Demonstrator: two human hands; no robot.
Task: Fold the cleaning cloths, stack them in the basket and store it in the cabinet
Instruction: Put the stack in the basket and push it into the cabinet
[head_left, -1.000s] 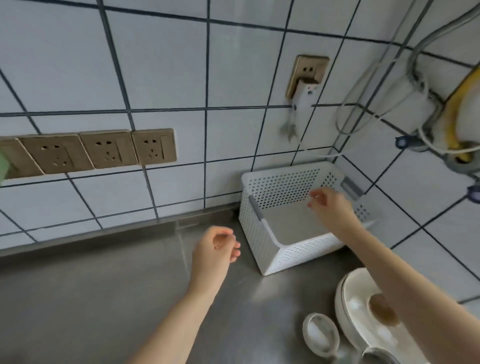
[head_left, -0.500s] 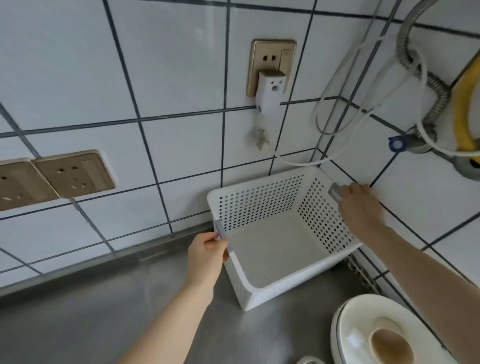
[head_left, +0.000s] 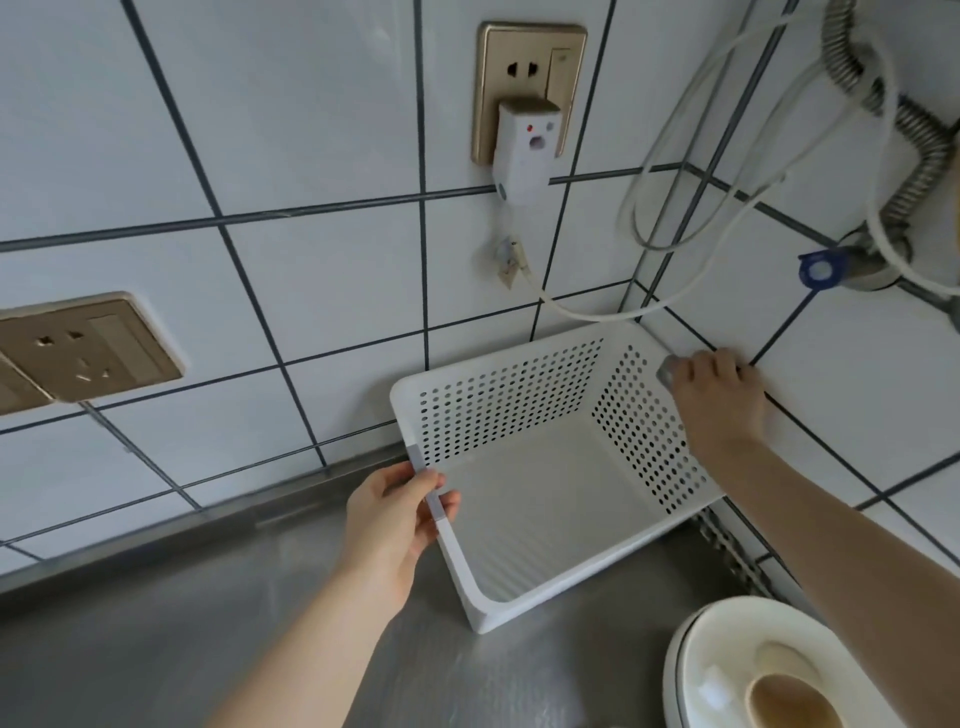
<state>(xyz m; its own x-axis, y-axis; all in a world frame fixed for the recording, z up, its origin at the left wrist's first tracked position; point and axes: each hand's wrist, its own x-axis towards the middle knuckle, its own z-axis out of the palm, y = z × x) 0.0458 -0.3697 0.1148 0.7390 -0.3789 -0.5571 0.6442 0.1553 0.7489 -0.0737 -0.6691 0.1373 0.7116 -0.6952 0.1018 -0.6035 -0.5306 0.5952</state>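
Note:
A white perforated plastic basket (head_left: 498, 410) stands in the corner of the steel counter, against the tiled walls, with nothing inside it. My left hand (head_left: 392, 519) grips the grey handle on the basket's left rim, thumb over the rim. My right hand (head_left: 714, 400) grips the grey handle on the right rim, next to the side wall. No cleaning cloths are in view.
The steel counter (head_left: 156, 623) runs to the left and front. A white pot lid with a brown knob (head_left: 748, 670) sits at the lower right. Wall sockets (head_left: 88, 348), a plugged-in adapter (head_left: 524, 145), white cable and metal hose (head_left: 914, 135) hang behind and right of the basket.
Both hands have moved from above the counter and basket onto the basket's two handles. The view has moved closer and to the right.

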